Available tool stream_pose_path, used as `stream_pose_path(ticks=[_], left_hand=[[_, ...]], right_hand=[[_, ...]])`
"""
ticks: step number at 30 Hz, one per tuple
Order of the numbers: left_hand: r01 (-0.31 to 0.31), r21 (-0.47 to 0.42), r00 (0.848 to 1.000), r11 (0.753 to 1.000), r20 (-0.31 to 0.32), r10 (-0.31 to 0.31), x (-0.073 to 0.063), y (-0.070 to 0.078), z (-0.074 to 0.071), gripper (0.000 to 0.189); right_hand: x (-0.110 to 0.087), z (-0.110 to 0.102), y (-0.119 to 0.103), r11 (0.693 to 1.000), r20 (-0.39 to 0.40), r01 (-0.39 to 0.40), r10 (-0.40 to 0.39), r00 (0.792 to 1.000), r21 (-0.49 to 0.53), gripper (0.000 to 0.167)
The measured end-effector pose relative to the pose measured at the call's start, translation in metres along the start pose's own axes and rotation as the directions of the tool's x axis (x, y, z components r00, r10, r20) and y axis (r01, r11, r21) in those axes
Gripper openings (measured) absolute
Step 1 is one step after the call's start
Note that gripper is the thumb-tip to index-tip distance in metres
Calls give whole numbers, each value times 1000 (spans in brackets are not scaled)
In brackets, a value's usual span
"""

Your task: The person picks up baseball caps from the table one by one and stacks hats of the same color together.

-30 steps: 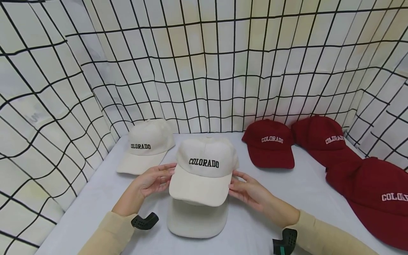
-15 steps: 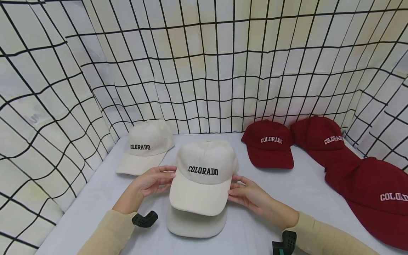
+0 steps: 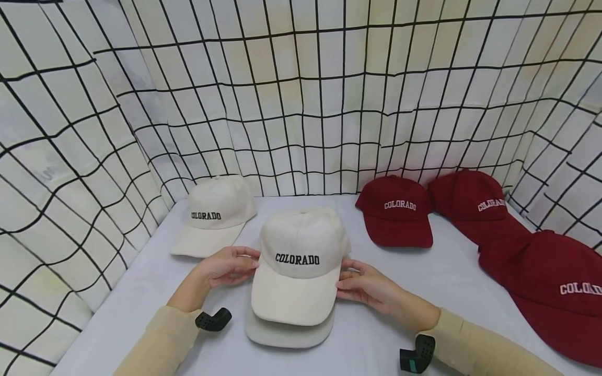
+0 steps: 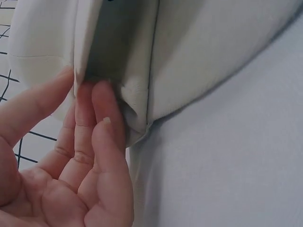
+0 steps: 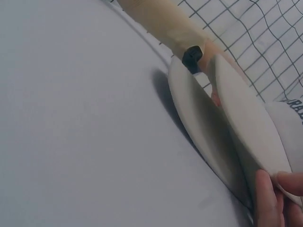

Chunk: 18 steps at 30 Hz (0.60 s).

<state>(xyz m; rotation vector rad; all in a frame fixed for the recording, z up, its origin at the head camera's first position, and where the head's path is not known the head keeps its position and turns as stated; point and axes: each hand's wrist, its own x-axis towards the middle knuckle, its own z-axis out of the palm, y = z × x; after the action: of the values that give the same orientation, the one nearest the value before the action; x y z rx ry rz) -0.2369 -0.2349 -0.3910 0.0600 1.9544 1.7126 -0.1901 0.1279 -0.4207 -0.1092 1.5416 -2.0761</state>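
A cream baseball cap (image 3: 297, 293) lettered COLORADO is held over a second cream cap (image 3: 289, 337), whose brim shows below it. My left hand (image 3: 229, 267) pinches the upper cap's left edge; in the left wrist view its thumb lies outside and its fingertips (image 4: 102, 94) reach under, between the two caps. On the opposite side, my right hand (image 3: 367, 287) grips the brim's edge between thumb and fingers. A gap separates the upper brim (image 5: 248, 116) from the lower brim (image 5: 196, 118) in the right wrist view. The lower cap's crown is hidden.
Another cream cap (image 3: 218, 214) stands at the back left. Dark red COLORADO caps sit to the right: one red cap (image 3: 397, 211) at the back, a second red cap (image 3: 475, 201) beside it, and a larger one (image 3: 545, 282) nearer. Black-gridded walls (image 3: 305, 104) enclose the white surface.
The upper cream cap has come down and slightly toward me, covering more of the lower brim. Both hands have kept their hold, nearly in place.
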Motion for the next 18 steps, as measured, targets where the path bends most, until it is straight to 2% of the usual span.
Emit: stream_pose_path(ticks=[7, 13, 18], left_hand=[[-8, 74, 1000, 997, 2, 8, -4, 1, 0, 25], [15, 158, 1000, 987, -10, -14, -2, 5, 1, 23], [39, 181, 999, 983, -31, -34, -1, 8, 1, 18]], right_hand=[[6, -14, -7, 986, 56, -46, 55, 997, -163, 25], [8, -20, -14, 968, 89, -47, 72, 993, -248, 15], [12, -22, -17, 953, 79, -55, 82, 994, -297, 11]])
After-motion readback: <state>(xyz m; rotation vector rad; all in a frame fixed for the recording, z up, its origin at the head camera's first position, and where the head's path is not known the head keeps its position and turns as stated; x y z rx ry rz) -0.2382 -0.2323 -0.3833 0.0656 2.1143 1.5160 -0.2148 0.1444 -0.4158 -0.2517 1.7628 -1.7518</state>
